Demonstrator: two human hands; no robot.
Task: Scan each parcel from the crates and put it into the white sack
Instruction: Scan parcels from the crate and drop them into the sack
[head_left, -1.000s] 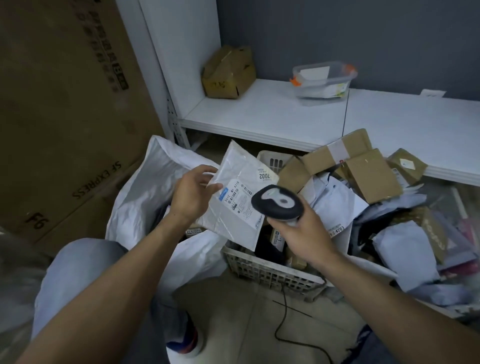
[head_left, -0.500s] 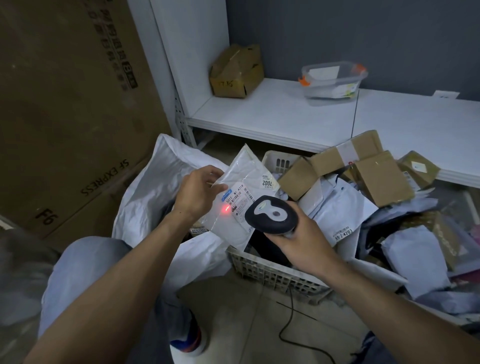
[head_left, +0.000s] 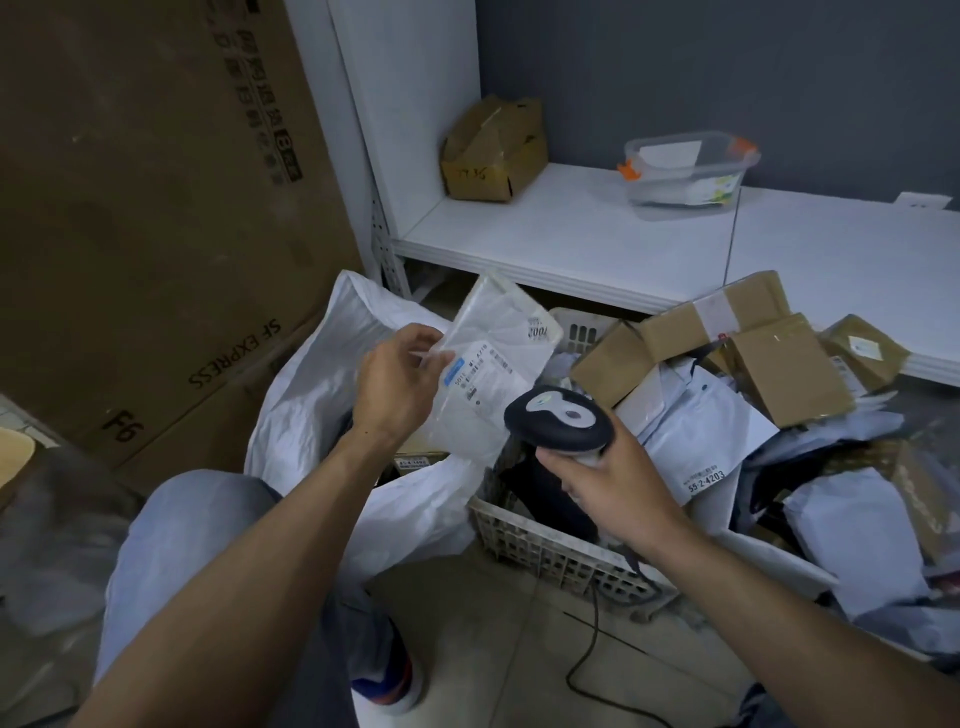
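My left hand (head_left: 397, 382) grips a white plastic mailer parcel (head_left: 496, 358) by its left edge, label facing me, above the open white sack (head_left: 311, 400). My right hand (head_left: 610, 478) grips a black handheld scanner (head_left: 558, 418) with its head right next to the parcel's lower right corner. No red light shows on the label. A white lattice crate (head_left: 550, 551) stands right of the sack, heaped with brown boxes (head_left: 789, 374) and grey and white mailers (head_left: 696, 431). A labelled parcel (head_left: 413, 460) lies inside the sack.
A tall brown cardboard carton (head_left: 156, 218) stands at the left. A low white shelf (head_left: 587, 244) behind carries a brown box (head_left: 493, 150) and a clear plastic tub (head_left: 685, 169). The scanner cable (head_left: 592, 639) trails over the floor. My knee (head_left: 182, 535) and shoe (head_left: 384, 686) are beside the sack.
The red scan dot seen on the label half a second ago is gone. The parcel has tipped more upright and shifted slightly left over the sack; the scanner stays close.
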